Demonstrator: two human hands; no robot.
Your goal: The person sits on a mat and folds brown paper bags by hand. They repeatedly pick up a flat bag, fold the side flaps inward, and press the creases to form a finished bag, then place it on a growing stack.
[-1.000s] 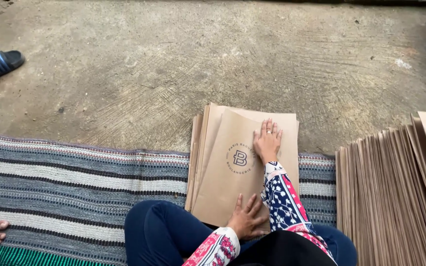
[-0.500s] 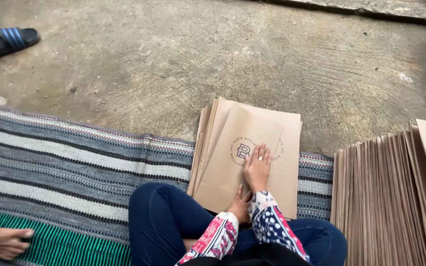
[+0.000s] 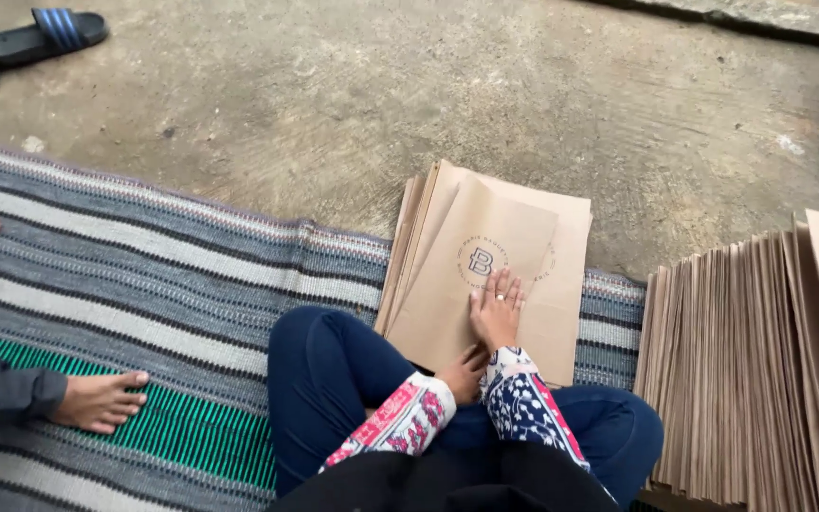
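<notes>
Head view: a stack of flat brown paper bags (image 3: 523,275) lies across the far edge of the striped woven mat (image 3: 144,275), partly on concrete. The right hand (image 3: 497,311) presses flat on the top bag, fingers together. The left hand (image 3: 466,372) touches the stack's near edge, fingers curled.

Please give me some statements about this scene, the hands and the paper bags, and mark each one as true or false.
1. The right hand lies flat on the top brown paper bag. True.
2. The left hand holds a sandal. False: it is at the near edge of the bag pile; the sandals lie far off on the concrete floor.
3. A second stack of bags stands at the right. True.
4. The striped mat is red all over. False: it is grey, white and green.
5. Another person's bare foot rests on the mat. True.
</notes>
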